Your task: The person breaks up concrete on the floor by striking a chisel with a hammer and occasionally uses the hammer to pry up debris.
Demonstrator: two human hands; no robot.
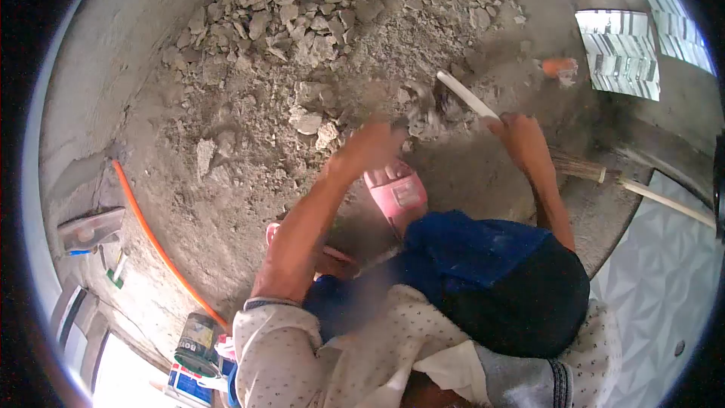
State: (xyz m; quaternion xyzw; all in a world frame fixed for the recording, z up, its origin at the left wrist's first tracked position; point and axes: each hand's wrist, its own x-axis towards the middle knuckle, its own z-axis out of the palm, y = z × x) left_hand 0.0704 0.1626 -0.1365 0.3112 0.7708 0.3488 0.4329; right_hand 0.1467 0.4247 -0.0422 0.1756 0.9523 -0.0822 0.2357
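Observation:
My right hand (pixel 517 134) is closed around the end of a white stick or pipe (pixel 466 94), whose other end points up and left over the rubble. My left hand (pixel 380 143) is low over the debris, just above the pink sandal (pixel 398 195) on my foot. Its fingers are blurred, and I cannot make out what they hold, if anything. Broken chunks and grey dust form a rubble pile (pixel 325 26) in front of both hands.
An orange hose (pixel 156 245) curves along the left floor. A trowel (pixel 92 228) and a dark bucket (pixel 198 344) are at the lower left. Patterned tiles (pixel 621 53) stand at the upper right, with an orange-handled object (pixel 559 68) nearby. A broom (pixel 581 166) and white panel (pixel 664 279) are right.

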